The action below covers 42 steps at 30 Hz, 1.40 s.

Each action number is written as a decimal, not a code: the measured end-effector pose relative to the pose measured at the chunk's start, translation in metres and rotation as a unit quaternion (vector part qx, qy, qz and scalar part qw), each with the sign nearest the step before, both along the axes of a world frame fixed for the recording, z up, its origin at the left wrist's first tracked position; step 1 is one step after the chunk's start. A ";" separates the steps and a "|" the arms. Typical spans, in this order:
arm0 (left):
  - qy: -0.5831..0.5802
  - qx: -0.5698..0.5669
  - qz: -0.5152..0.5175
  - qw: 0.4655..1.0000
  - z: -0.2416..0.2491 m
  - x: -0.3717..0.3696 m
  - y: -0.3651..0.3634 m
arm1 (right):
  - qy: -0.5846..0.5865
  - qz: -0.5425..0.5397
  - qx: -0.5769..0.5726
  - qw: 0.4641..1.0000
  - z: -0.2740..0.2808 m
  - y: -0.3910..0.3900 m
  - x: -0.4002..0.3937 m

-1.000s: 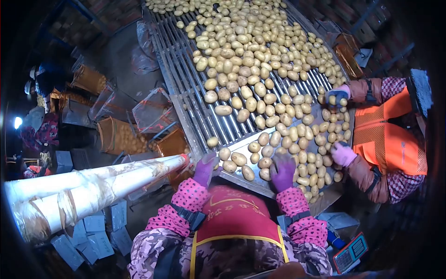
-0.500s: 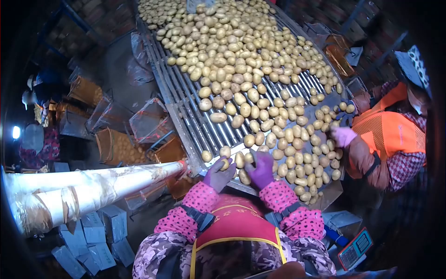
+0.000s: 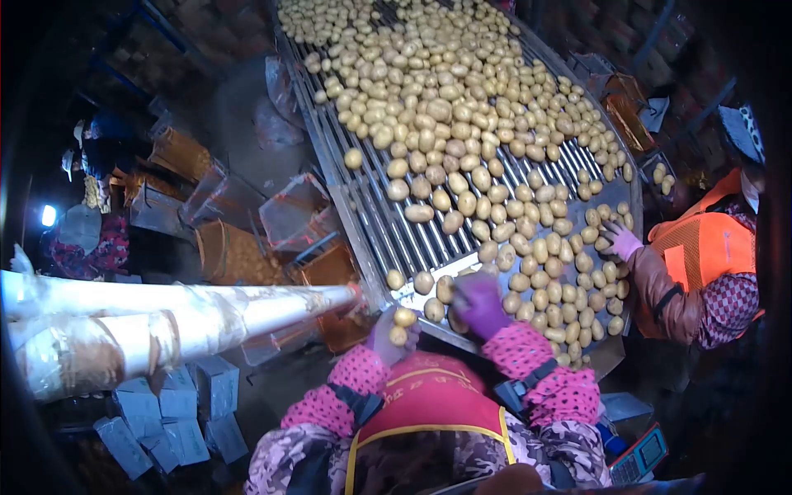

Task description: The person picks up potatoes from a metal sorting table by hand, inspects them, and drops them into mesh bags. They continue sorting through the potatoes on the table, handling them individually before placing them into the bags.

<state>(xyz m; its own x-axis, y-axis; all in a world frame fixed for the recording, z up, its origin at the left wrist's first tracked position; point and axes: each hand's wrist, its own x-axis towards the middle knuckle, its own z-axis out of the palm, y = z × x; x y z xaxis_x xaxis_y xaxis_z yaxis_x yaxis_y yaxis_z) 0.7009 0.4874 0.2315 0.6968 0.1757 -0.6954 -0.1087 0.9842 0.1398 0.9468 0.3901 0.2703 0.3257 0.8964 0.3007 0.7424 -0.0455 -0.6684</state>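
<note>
Many potatoes (image 3: 445, 107) lie on a sloping rack of metal bars (image 3: 371, 214) and on the flat plate at its lower end. Just off that near edge, my left hand (image 3: 389, 340), in a purple glove, is closed round two potatoes (image 3: 402, 324). My right hand (image 3: 480, 305), also gloved and blurred by motion, is over the near edge beside several potatoes; whether its fingers grip one is hidden.
A co-worker in an orange vest (image 3: 701, 239) reaches onto the potatoes from the right. White wrapped poles (image 3: 190, 322) cross the left side. Cartons (image 3: 177, 392) lie lower left, crates (image 3: 235, 256) beyond, and a scale display (image 3: 639, 458) lower right.
The view has shifted, moving the rack rightward in the frame. My left hand has drawn back from the plate and now shows two potatoes. The co-worker's hand has come onto the potatoes.
</note>
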 end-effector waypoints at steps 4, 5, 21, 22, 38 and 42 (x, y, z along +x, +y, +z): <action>0.019 0.006 0.002 1.000 -0.017 -0.031 0.003 | -0.122 0.148 0.024 0.981 -0.030 0.088 -0.062; 0.013 0.004 -0.003 1.000 -0.018 -0.037 0.005 | -0.151 0.152 -0.001 0.977 -0.063 0.101 -0.071; -0.125 0.139 -0.021 0.982 -0.021 0.051 0.010 | 0.106 -0.014 0.122 0.987 0.034 -0.012 -0.067; -0.129 0.189 -0.041 0.973 -0.025 0.054 0.010 | 0.132 -0.031 0.142 0.981 0.027 -0.026 -0.063; -0.111 0.160 -0.111 0.975 -0.025 0.046 0.036 | -0.062 -0.132 -0.053 0.988 -0.019 -0.083 -0.027; -0.161 -0.036 -0.008 0.986 0.051 0.055 0.036 | -0.063 0.165 0.002 0.984 -0.027 -0.025 -0.036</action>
<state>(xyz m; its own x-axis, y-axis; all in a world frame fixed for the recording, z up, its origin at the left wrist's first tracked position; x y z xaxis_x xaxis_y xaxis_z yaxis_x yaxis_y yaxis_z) 0.7560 0.5229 0.2829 0.8862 0.1212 -0.4472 -0.1206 0.9922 0.0300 0.9111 0.3652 0.2438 -0.0223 0.9458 0.3239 0.7929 0.2140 -0.5705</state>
